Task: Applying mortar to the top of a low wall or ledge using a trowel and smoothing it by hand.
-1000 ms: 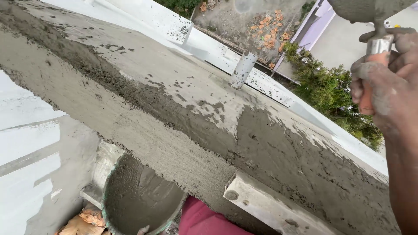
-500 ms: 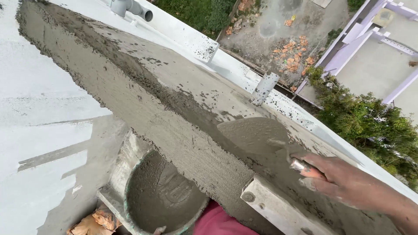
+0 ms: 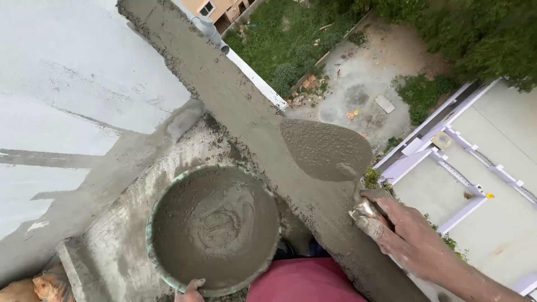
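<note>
My right hand [image 3: 400, 226] grips the handle of a trowel [image 3: 327, 150] whose mortar-coated blade lies flat at the outer edge of a wet cement parapet top [image 3: 224, 95]. My left hand [image 3: 190, 291] shows only as fingers at the bottom edge, holding the near rim of a round green pan [image 3: 151, 223] filled with grey mortar. The pan sits low, just left of the parapet and in front of my red-clothed body [image 3: 305, 282].
A white roof slab [image 3: 61, 84] stretches to the left. A grey pipe [image 3: 210, 28] juts out at the parapet's far end. Beyond the parapet is a sheer drop to a yard with plants [image 3: 291, 50] and a neighbouring roof [image 3: 486, 184].
The view has tipped down and swung round. My right hand brought the trowel down from the air onto the parapet. The mortar pan is now fully in sight with my left hand on it.
</note>
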